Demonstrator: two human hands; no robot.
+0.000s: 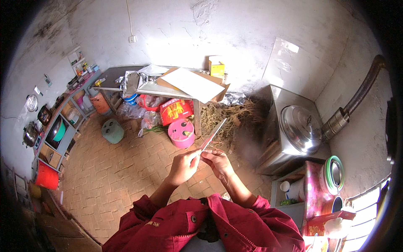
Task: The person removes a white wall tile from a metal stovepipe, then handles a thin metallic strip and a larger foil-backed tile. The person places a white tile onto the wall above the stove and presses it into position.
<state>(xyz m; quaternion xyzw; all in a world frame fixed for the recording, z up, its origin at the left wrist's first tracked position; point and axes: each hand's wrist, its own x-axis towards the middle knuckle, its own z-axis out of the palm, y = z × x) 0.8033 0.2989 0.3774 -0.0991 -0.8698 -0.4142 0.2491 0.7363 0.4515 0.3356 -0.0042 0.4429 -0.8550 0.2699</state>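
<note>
- 2 bare hands in view, both busy, nearly meeting at centre.
- 1 thin pale strip, long and flat, held up between the hands over the brick floor; tilted, upper end toward the right.
- Left hand: closed, thumb and fingers gripping strip's lower end.
- Right hand: thumb and fingers pinched on same lower end, just beside left; exact contact partly hidden.
- 1 dark red jacket, 2 sleeves, both forearms bare below the cuffs.
- 2 round stools: 1 pink just beyond the hands, 1 green farther left.
- 1 long table along far wall: 1 white sheet and 1 yellow box on top; 1 red box underneath.
- 1 straw heap, between table and stove.
- 1 metal stove at right, 1 shiny domed lid on top, 1 pipe rising behind.
- 1 white cup on lower right shelf.
- 1 red bin, far left.
- 1 wall socket.
</note>
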